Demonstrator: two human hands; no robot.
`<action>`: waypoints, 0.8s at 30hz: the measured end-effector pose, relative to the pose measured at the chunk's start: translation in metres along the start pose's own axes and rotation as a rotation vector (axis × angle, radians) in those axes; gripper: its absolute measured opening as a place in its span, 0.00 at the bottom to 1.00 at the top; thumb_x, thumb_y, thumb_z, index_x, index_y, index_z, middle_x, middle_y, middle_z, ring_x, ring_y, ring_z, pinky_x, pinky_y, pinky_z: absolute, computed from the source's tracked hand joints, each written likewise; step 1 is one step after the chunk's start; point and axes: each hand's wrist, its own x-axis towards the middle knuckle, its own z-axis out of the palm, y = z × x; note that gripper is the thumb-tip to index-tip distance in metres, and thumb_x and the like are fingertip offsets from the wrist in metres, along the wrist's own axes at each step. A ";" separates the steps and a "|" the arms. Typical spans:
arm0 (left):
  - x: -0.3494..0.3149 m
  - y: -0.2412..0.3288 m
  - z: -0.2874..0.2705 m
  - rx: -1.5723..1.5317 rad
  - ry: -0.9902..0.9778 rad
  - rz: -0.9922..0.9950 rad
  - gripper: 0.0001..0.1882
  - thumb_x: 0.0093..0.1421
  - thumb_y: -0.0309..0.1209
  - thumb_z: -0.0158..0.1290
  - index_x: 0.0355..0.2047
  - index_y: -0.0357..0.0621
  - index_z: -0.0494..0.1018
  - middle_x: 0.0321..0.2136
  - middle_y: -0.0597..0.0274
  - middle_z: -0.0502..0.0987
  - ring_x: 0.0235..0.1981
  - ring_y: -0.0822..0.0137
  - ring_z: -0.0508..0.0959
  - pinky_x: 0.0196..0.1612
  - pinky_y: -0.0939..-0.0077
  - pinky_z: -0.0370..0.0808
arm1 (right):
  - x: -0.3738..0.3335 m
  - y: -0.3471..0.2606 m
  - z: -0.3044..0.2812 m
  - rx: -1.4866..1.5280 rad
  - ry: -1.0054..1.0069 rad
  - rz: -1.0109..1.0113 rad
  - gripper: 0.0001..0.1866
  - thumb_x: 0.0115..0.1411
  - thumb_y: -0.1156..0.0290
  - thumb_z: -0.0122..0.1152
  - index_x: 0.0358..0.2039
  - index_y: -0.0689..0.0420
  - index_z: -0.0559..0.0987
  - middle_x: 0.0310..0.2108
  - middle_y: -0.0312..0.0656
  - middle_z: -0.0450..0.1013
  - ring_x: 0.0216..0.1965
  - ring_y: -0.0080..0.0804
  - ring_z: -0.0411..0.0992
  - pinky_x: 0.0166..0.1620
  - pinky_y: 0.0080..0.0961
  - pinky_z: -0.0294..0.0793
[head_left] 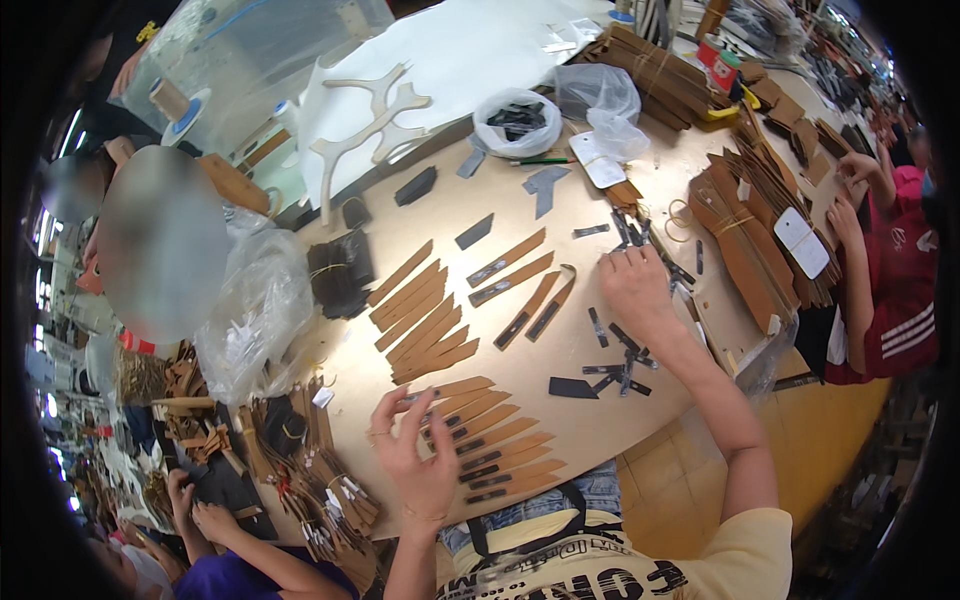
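Note:
My left hand [415, 455] is over the near row of brown leather straps [515, 440], its fingers apart and curved. Its fingertips reach the end of the topmost strap, beside a dark piece. Small black strips [480, 471] lie on the left ends of several of these straps. My right hand [640, 290] reaches down to a loose heap of small black strips [632, 228], its fingers drawn together. What lies between those fingertips is hidden. Between my hands, two curved straps [545, 305] with black ends rest on the table, left of more scattered black strips [625, 375].
Another row of brown straps [425, 325] lies farther back. Behind it are a plastic bag of black scraps [517, 118] and a pale branched template [375, 125]. Tied brown leather bundles [735, 225] stand at right. Co-workers' hands [855, 195] are at the right and lower left.

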 end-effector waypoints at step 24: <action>0.012 0.005 0.061 -1.180 -0.438 -0.372 0.15 0.68 0.30 0.55 0.53 0.37 0.76 0.37 0.68 0.79 0.28 0.83 0.73 0.30 0.88 0.70 | -0.026 -0.091 -0.109 1.745 -0.043 0.401 0.05 0.63 0.75 0.62 0.34 0.63 0.76 0.32 0.36 0.73 0.32 0.22 0.67 0.40 0.19 0.67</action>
